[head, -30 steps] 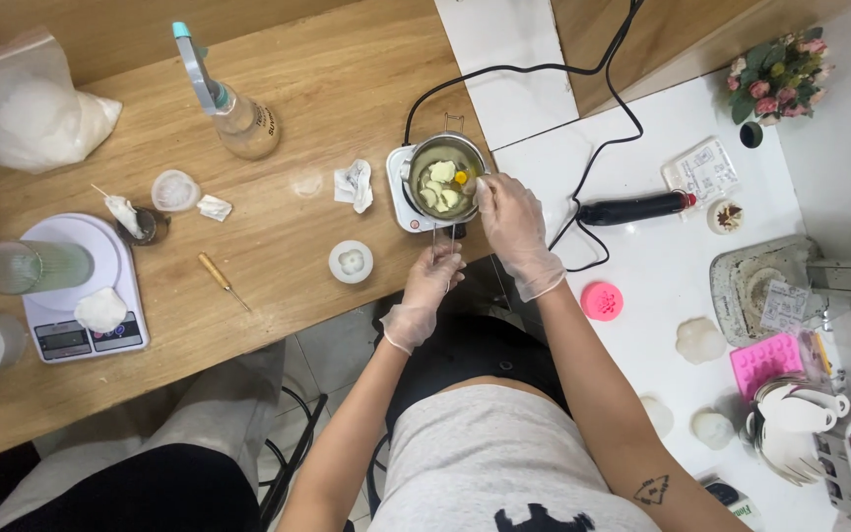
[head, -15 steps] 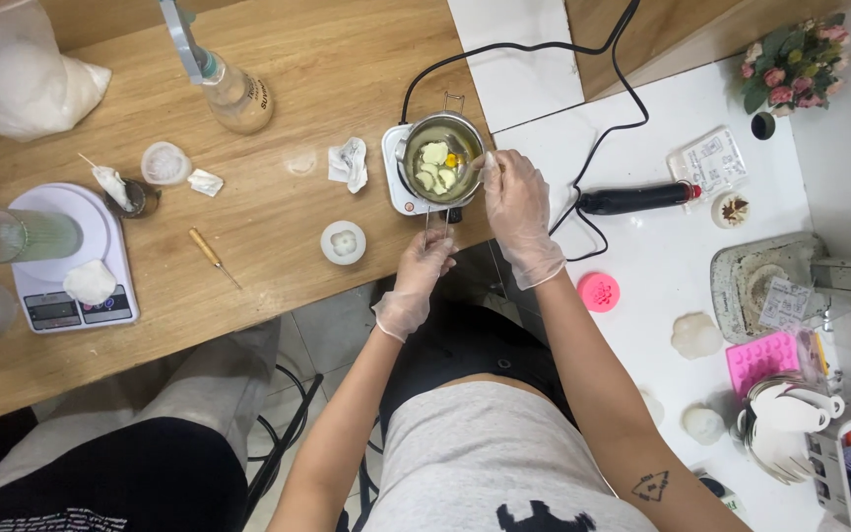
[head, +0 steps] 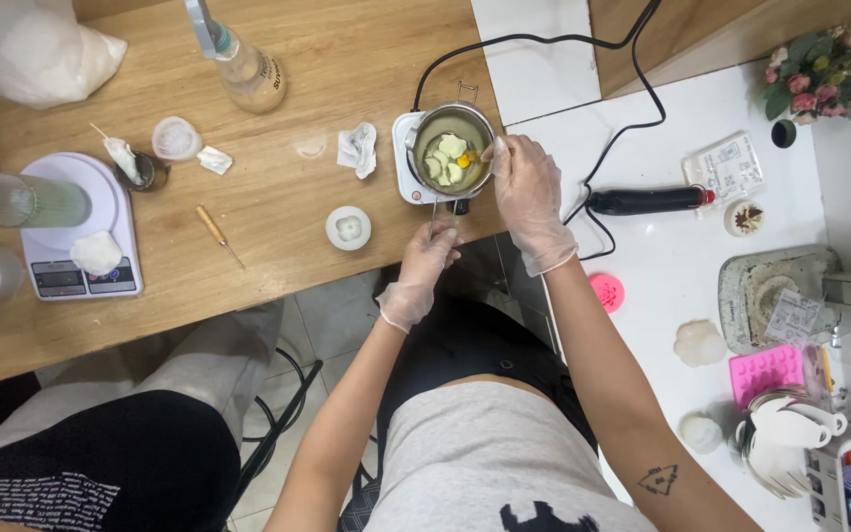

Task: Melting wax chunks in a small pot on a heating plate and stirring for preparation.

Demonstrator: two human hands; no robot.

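Note:
A small metal pot [head: 425, 131] sits on a white electric hot plate [head: 404, 179] at the wooden table's near edge. It holds pale chunks and a yellow bit in clear liquid. My gloved left hand [head: 427, 262] grips the pot's wire handle [head: 437, 213]. My gloved right hand [head: 527, 187] is at the pot's right rim, pinching a thin stirring tool that dips into the liquid; the tool is barely visible.
A digital scale [head: 71, 258] with a glass, a spray bottle [head: 246, 69], a small white mould [head: 349, 228], crumpled tissue [head: 358, 148] and a pick [head: 218, 232] lie on the wooden table. The white table carries a black tool [head: 646, 202], pink moulds [head: 766, 368] and flowers [head: 819, 73]. Another person's legs [head: 130, 433] are at lower left.
The view has shifted slightly. Both hands stay on the pot and stirring tool, and the chunks in the liquid have moved a little.

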